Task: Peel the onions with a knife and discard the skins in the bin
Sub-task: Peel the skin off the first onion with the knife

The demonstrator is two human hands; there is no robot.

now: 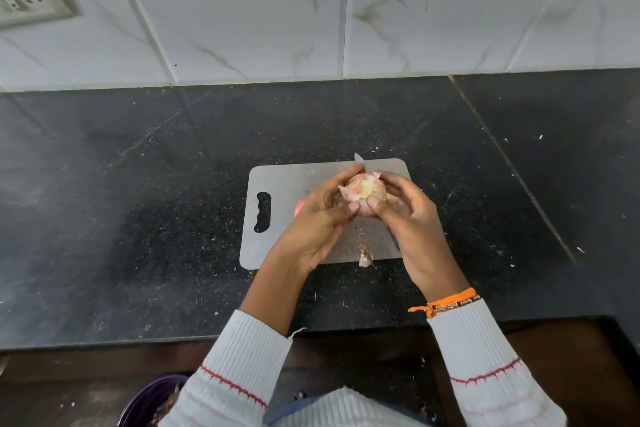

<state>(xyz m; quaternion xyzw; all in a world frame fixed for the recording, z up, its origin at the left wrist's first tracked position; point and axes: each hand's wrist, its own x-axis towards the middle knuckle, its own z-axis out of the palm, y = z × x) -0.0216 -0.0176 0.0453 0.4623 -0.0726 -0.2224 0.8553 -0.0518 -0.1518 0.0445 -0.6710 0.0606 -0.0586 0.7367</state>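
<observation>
Partly peeled pinkish onion (363, 193) held above the board, knife (358, 157) tip behind it.

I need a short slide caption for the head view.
Both hands hold a round pinkish onion above a grey cutting board.

The cutting board (277, 180) lies on the surface (138, 184). Above the board both hands (311, 229) (412, 218) hold an onion (363, 192). A root scrap (365, 255) lies at the board's near edge; the bin (149, 402) sits below, nearer and left.

You have a pink-and-yellow onion (363, 191) above the plain grey cutting board (287, 180), which lies on a black speckled table (138, 184); behind it, white veined wall tiles (259, 10); your sleeves (242, 367) are white with red stripes.
</observation>
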